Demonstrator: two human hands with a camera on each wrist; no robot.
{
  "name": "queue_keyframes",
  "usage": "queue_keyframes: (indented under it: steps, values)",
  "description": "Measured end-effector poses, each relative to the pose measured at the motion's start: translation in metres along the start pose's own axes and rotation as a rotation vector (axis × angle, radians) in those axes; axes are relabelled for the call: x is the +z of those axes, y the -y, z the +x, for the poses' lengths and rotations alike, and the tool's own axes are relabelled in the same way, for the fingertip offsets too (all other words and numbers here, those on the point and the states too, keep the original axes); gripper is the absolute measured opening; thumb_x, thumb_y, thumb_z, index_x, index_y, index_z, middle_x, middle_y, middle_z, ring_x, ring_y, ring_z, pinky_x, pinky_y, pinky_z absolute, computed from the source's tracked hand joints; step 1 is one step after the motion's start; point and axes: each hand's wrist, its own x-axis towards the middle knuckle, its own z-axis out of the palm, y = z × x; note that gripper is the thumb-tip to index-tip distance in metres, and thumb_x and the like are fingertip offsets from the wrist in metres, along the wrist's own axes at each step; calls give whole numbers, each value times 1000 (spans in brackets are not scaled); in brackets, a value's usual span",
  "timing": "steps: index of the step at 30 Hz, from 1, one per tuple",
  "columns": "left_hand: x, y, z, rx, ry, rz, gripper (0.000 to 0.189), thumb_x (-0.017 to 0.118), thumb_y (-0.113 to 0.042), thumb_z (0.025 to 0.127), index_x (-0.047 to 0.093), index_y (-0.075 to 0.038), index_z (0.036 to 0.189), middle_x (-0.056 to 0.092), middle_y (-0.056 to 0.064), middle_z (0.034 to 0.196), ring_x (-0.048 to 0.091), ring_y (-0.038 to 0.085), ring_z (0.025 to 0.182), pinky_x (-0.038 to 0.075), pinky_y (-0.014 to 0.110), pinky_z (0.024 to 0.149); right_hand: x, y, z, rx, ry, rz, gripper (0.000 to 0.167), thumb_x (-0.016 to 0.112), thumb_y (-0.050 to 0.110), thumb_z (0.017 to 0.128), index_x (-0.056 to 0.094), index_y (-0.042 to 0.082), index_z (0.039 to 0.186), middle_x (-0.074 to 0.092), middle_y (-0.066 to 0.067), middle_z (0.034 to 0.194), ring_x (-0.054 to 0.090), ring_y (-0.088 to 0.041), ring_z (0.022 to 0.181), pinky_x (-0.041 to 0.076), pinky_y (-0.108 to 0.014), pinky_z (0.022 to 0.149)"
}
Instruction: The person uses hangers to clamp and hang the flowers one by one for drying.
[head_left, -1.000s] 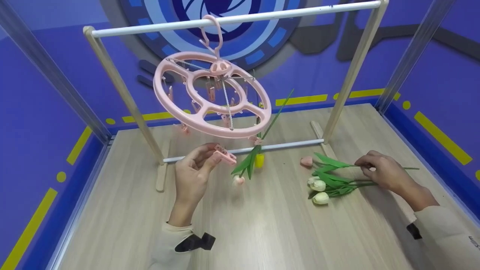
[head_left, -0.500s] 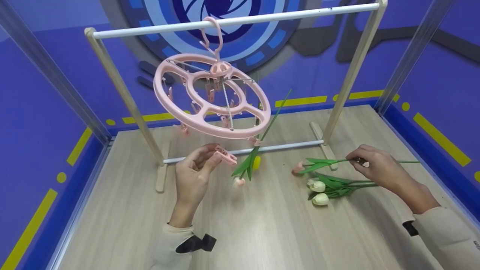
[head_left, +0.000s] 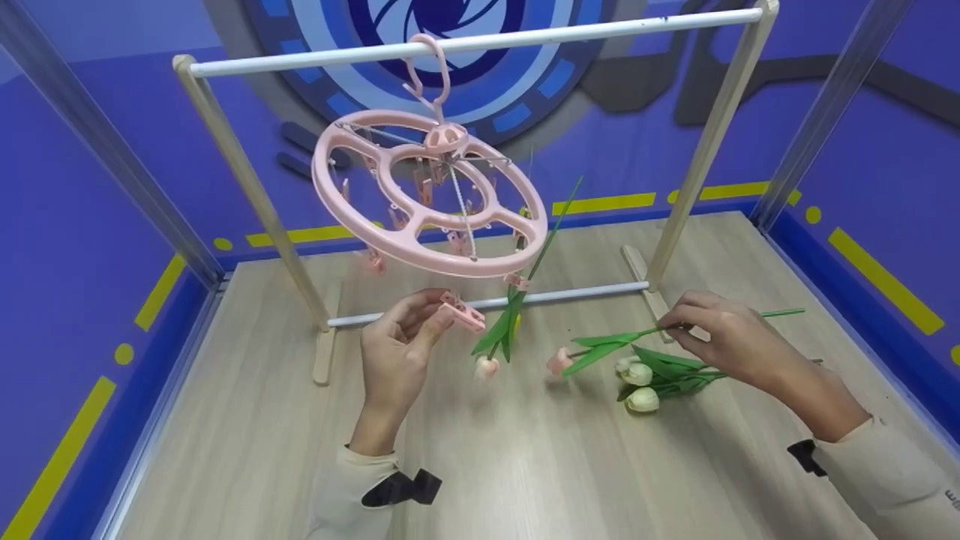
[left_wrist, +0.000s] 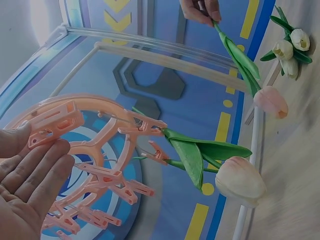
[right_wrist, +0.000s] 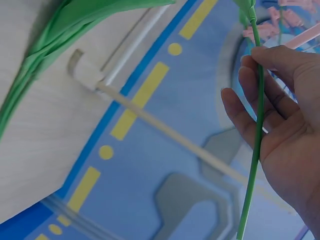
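Note:
My left hand (head_left: 396, 360) pinches a pink clothespin (head_left: 463, 313) between thumb and fingers, just below the rim of a round pink clip hanger (head_left: 480, 264). In the left wrist view that clothespin (left_wrist: 56, 124) lies along the fingers. On the right, my right hand (head_left: 724, 337) pinches the green stem of a pink tulip (head_left: 559, 362), its bloom pointing left and low over the table. The right wrist view shows the stem (right_wrist: 259, 120) running between thumb and fingers. A pale pink tulip (head_left: 487, 367) hangs bloom down from a clip (head_left: 517, 282) on the hanger; a yellow bloom behind it is mostly hidden.
White tulips (head_left: 641, 399) lie on the wooden table (head_left: 480, 480) below my right hand. A rack with a white top bar (head_left: 585, 31) and wooden posts (head_left: 709, 142) bears the hanger. A lower bar (head_left: 585, 290) crosses behind the flowers. Blue panels (head_left: 67, 225) enclose the sides.
My right hand has lifted the pink tulip away from the white ones and carried it left. My left hand, still pinching the clothespin, has shifted slightly right, and the hanger has swung slightly.

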Motion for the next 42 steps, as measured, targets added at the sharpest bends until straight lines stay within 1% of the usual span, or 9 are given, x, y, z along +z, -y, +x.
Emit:
queue_keyframes:
  steps: [2,7,11,14,17,25,29,34,42]
  values:
    - [2,0,0,3,5,2,23,78,1,95,75,5,118,79,11,110,77,24,98,63,31,87,0,5,4,-21,3,9,24,87,-6,83,78,9,99,71,2,94,70,-13,80,55,-13,71]
    - [5,-1,1,4,4,-6,23,78,0,96,75,5,117,79,11,109,77,24,99,63,32,87,1,19,16,-78,-13,32,33,89,-10,76,79,10,100,69,1,93,66,-12,77,55,-16,67]
    - [7,-2,1,11,8,-10,23,78,0,95,76,5,117,79,10,109,77,24,99,64,33,87,3,29,27,-146,-40,63,5,76,15,101,78,11,101,68,0,94,64,-12,76,54,-18,63]
    - [9,-1,1,24,19,-5,23,78,0,95,75,5,117,79,11,110,77,25,99,63,33,88,6,36,37,-201,-61,83,37,53,35,112,78,11,102,68,-1,95,65,-14,78,56,-20,63]
    - [10,-1,1,37,21,-3,22,78,0,96,75,5,117,79,11,109,77,25,97,64,32,86,9,43,47,-253,-77,112,36,53,33,112,78,10,102,69,-2,94,64,-16,81,56,-24,66]
    - [9,-3,2,61,20,-9,22,78,2,95,75,6,116,79,10,108,77,25,94,64,31,85,18,58,70,-309,-87,175,27,59,25,111,78,7,102,71,-4,96,67,-18,84,57,-28,71]
    - [9,-4,2,70,17,-15,22,78,2,95,75,6,116,79,10,108,77,25,94,64,32,84,21,66,82,-312,-76,169,4,74,8,101,77,7,104,72,-3,97,68,-19,84,59,-31,71]
    - [9,-6,3,50,20,-14,21,77,-1,96,76,5,116,80,7,108,77,22,96,64,34,85,22,74,93,-281,-57,150,29,86,-10,81,77,7,103,71,-2,99,67,-19,87,59,-32,70]
    - [11,-8,3,35,17,16,20,78,-2,96,76,4,114,80,6,106,77,21,94,64,34,84,27,85,110,-228,-25,119,25,88,-7,83,77,7,102,70,-3,96,63,-18,84,60,-32,67]
